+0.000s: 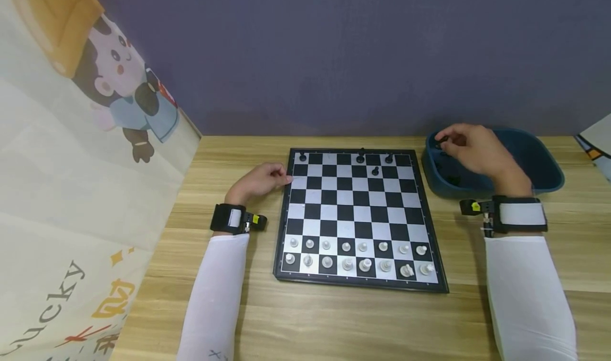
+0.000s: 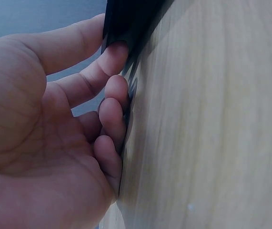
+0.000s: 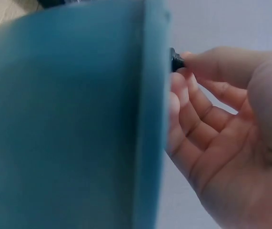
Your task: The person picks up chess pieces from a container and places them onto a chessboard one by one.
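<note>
A: Left side first. What is your left hand (image 1: 260, 181) at?

B: Between nine and ten o'clock of the chessboard (image 1: 360, 197), pinching its edge, thumb and forefinger at the rim, the other fingers folded by the tabletop. Inference: you hold it there to steady the board without reaching across the squares.

A: And on the board?

B: Your white pieces (image 1: 346, 247) fill the two near rows, five to seven o'clock. Four black pieces (image 1: 375, 171) stand at the far side, one near eleven, the others from twelve to one. Opposite ends, as a usual chess layout would have it.

A: Right side?

B: At two to three o'clock, just beside the board, sits the blue bin (image 1: 534, 159); presumably placed within easy reach of your right hand (image 1: 470, 146). That hand grasps a black piece (image 3: 176, 61) between thumb and fingertips, over the bin's ten-o'clock end. A fingertip pinch probably suits so small an item.

A: Its looks?

B: Small, dark, faintly glossy, with a stepped end poking past your fingertips. The bin's lip and your fingers leave its kind uncertain. Dark shapes lie inside the bin, too dim to identify.
</note>
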Available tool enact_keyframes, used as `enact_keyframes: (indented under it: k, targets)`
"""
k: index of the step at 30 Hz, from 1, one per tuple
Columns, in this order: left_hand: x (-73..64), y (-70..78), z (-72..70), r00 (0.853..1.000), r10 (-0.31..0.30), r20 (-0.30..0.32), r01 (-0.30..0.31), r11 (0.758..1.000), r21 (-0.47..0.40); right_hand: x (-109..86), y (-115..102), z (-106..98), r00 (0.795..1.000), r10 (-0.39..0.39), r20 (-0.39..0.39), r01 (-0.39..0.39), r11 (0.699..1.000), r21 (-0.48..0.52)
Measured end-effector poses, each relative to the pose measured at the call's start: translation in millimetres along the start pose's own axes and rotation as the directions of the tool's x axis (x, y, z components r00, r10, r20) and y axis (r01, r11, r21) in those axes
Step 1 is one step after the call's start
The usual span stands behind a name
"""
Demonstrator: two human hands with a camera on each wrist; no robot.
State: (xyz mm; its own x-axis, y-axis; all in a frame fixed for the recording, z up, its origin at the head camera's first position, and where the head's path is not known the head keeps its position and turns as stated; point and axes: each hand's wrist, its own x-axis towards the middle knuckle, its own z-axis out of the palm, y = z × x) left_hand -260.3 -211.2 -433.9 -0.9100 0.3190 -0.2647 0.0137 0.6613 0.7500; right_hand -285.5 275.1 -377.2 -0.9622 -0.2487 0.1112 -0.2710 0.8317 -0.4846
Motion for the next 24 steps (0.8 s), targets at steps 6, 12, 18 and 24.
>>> enact_keyframes:
  k: [6, 12, 18, 24]
  targets:
    - [0.8, -0.3, 0.3, 1.000, 0.001, -0.003, -0.001, 1.000, 0.016, 0.7, -10, 4, 1.000, -0.006, -0.004, 0.006, 0.998, 0.058]
    - [0.5, 0.6, 0.0, 1.000, 0.002, -0.002, -0.002, 1.000, 0.014, 2.5, -25, 11, 0.998, -0.032, -0.062, 0.035, 0.998, 0.044]
    - [-0.2, 1.8, 0.0, 1.000, 0.004, -0.003, -0.004, 1.000, 0.019, 4.2, -42, 19, 0.994, -0.047, -0.100, 0.054, 0.997, 0.063]
    - [-1.7, 4.0, 0.4, 1.000, 0.006, -0.004, -0.006, 1.000, 0.017, 6.2, -59, 30, 0.989, -0.080, -0.124, 0.088, 0.994, 0.059]
